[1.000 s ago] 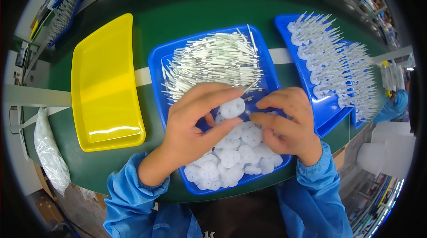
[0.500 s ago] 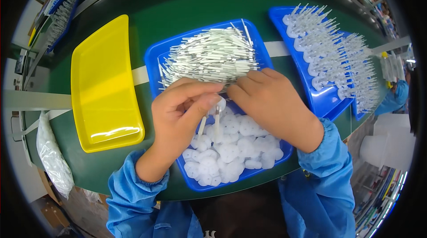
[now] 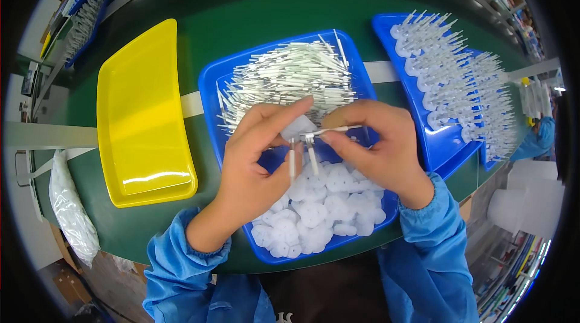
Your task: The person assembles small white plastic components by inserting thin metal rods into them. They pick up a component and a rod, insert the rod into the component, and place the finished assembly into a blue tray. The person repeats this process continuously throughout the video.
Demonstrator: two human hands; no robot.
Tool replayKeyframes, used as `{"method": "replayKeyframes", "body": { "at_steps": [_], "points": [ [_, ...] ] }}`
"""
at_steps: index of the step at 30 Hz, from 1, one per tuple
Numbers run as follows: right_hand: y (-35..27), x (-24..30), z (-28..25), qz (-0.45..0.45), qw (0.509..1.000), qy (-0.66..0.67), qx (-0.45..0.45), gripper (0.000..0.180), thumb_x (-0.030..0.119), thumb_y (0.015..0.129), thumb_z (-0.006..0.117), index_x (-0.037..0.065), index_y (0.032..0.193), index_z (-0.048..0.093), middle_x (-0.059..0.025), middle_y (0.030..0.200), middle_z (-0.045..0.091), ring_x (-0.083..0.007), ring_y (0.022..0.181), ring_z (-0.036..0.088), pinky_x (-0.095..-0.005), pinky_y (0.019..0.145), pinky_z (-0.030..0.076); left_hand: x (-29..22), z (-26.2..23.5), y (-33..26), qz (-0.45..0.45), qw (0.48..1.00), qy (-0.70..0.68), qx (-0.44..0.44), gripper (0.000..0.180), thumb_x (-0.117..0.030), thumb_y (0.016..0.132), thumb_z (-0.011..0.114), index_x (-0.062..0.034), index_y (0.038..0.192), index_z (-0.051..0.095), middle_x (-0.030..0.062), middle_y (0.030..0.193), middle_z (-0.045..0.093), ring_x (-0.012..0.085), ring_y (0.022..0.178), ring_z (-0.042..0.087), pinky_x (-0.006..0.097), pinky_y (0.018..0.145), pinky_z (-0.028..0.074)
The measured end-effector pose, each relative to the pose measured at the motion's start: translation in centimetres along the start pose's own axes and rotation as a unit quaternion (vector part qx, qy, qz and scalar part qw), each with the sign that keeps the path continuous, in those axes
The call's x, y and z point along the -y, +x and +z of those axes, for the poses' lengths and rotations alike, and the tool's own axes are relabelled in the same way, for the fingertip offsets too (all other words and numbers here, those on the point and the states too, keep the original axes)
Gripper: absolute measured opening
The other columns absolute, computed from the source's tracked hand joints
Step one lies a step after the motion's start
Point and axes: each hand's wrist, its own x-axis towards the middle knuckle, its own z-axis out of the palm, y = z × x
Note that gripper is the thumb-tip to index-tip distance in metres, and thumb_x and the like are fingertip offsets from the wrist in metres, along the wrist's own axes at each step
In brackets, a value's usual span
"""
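Note:
Between the fingers of my left hand (image 3: 257, 148) is a translucent white plastic disc (image 3: 298, 127), tilted, with two thin white sticks (image 3: 312, 160) hanging from it. My right hand (image 3: 383, 145) pinches another thin white stick (image 3: 341, 128) between thumb and forefinger; its left end meets the disc's edge. Both hands are over a blue tray (image 3: 208, 102). A heap of loose white sticks (image 3: 290, 75) fills its far part. Nearer to me lies a pile of translucent white discs (image 3: 314, 214), partly under my hands.
To the left lies a yellow tray (image 3: 142, 118). A blue tray at the right (image 3: 435, 148) carries rows of discs with upright sticks (image 3: 438, 69), beside more such pieces. A filled clear plastic bag (image 3: 71, 211) sits at the table's left edge.
My right hand has come away from the stick heap, turned, and now holds a stick at the disc. My left hand has shifted slightly right, tilting the disc.

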Motion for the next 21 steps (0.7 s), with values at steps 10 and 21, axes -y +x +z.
{"method": "replayKeyframes", "body": {
  "at_steps": [10,21],
  "points": [
    [-1.0,-0.2,0.1,-0.075,0.984,-0.159,-0.017,0.025,0.003,0.084,0.088,0.006,0.107,0.081,-0.0079,0.08,0.077,-0.0193,0.061,0.071,-0.0309,0.054,0.054,-0.2,0.4,0.0,-0.009,0.997,-0.027,-0.066,0.059,0.018,0.089,0.066,-0.0036,0.143,0.072,0.0123,0.124,0.066,0.0159,0.107,0.07,0.026,0.086,0.064],
    [-1.6,1.8,1.2,0.104,0.993,-0.059,-0.006,0.018,0.007,0.09,0.086,0.003,0.107,0.082,-0.0097,0.076,0.074,-0.0199,0.06,0.07,-0.0315,0.055,0.052,-0.3,0.4,0.2,0.05,0.993,0.082,-0.072,0.051,0.016,0.091,0.07,-0.0046,0.137,0.077,0.0122,0.122,0.069,0.0169,0.103,0.072,0.027,0.082,0.065]
  ]
}}
